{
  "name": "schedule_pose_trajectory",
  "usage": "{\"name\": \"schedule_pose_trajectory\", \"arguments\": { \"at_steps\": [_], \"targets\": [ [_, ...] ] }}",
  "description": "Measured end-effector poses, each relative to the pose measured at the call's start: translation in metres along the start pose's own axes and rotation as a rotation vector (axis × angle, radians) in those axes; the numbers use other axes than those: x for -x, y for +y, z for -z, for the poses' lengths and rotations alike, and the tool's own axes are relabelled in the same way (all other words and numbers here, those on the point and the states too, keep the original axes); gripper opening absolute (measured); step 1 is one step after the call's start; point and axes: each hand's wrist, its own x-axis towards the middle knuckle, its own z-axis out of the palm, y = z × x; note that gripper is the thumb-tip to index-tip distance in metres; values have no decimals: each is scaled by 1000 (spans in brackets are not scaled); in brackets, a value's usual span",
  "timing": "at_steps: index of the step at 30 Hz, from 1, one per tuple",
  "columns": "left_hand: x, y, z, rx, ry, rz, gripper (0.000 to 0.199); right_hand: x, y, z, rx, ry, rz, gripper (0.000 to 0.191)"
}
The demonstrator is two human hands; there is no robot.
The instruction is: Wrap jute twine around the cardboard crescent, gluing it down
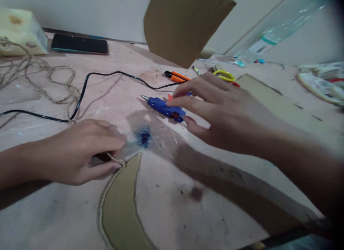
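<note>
My left hand (80, 151) pinches a strand of twine (115, 159) between thumb and fingers, close to the upper tip of a crescent-shaped cardboard piece (120, 207). Twine runs along the crescent's outer, left edge. A blue glue gun (162, 108) lies on its side, its metal nozzle pointing left. My right hand (212, 106) is over the gun's rear part, fingers apart and thumb by its back end. Its fingers hide the handle; whether they press on the gun is unclear.
A black cord (118, 72) crosses the table beside loose twine (61, 83). At the back are a phone (79, 44), a tissue pack (23, 33), an orange cutter (177, 76), yellow-handled scissors (225, 75), a cardboard sheet (182, 24) and a plastic bottle (268, 40). Flat cardboard (285, 106) lies right.
</note>
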Motion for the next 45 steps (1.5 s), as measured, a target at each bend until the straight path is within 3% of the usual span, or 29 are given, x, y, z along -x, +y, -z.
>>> {"name": "schedule_pose_trajectory", "arguments": {
  "at_steps": [2, 7, 13, 18, 20, 26, 29, 33, 45],
  "targets": [
    [0, 0, -2, -9, 8, -16, 28, 0, -29, 11, -118, -13, -32, 15],
    [0, 3, -10, -180, 133, 129, 39, 4, -93, 18, -355, -153, -32, 26],
    [2, 18, -24, -523, 222, 155, 47, 1, -117, 3, -256, -42, -191, 45],
    [3, 37, -30, -721, 257, 70, 45, -4, -116, -20, -333, 23, -219, 36],
    [3, 37, -29, -708, 252, 39, 45, -6, -107, -34, -380, 83, -160, 34],
    [7, 4, -15, -301, 233, 0, 27, -11, -82, -65, -560, 214, 74, 31],
    [5, -7, -6, -18, 139, 60, 12, -11, -80, -66, -600, 219, 94, 30],
    [3, -9, -3, 168, 124, 102, 13, -7, -79, -63, -660, 200, 90, 22],
    [5, -5, -5, 196, 114, 147, 17, 0, -77, -64, -658, 238, 144, 32]
  ]
}}
